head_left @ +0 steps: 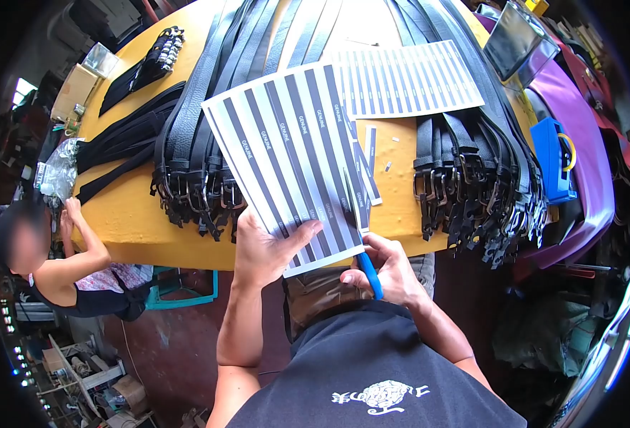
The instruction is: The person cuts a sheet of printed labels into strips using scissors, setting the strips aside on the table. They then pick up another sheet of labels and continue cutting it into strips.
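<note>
My left hand (268,246) grips the lower left edge of a striped sheet of labels (279,146), thumb on top. Dark bands printed "GENUINE" alternate with white ones. In my right hand (390,271) are blue-handled scissors (369,274), whose blades lie along the sheet's right edge and are partly hidden. Cut label strips (370,164) rest on the table just right of the sheet. A second striped sheet (415,78) lies farther back, across black belts.
Black belts with buckles (193,185) cover the table (393,207) on the left, more belts (464,171) on the right. A blue box with a yellow handle (554,160) stands at the right edge. Another person (79,264) sits at the left by a plastic bag (59,171).
</note>
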Tool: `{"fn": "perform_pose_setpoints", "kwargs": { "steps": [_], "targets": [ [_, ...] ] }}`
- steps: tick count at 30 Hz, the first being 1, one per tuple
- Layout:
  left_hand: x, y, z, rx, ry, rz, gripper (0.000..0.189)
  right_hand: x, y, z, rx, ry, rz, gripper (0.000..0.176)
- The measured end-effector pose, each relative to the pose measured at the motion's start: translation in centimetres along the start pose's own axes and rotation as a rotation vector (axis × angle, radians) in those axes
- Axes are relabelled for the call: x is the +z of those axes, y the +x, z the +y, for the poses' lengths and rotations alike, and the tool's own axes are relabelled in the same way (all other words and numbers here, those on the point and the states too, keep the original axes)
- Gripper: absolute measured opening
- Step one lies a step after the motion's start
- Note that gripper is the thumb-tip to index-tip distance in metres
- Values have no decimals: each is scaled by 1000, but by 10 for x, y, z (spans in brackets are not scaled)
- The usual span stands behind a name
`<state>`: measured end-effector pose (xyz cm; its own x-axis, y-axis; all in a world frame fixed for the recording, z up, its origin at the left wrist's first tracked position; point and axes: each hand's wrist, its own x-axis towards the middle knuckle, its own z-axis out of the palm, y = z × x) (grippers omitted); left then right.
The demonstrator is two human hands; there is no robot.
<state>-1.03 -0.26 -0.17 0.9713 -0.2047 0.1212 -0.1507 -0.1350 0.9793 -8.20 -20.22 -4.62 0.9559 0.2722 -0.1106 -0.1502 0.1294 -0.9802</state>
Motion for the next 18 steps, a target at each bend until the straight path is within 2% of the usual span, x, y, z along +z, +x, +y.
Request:
{"fn": "perform_pose_setpoints", "kwargs": {
  "steps": [11,18],
  "targets": [
    [3,0,1,-25,-29,4,21,-3,0,-1,134,5,11,45],
    [2,-1,5,-29,-40,6,22,-1,1,4,107,21,29,47]
  ]
}}
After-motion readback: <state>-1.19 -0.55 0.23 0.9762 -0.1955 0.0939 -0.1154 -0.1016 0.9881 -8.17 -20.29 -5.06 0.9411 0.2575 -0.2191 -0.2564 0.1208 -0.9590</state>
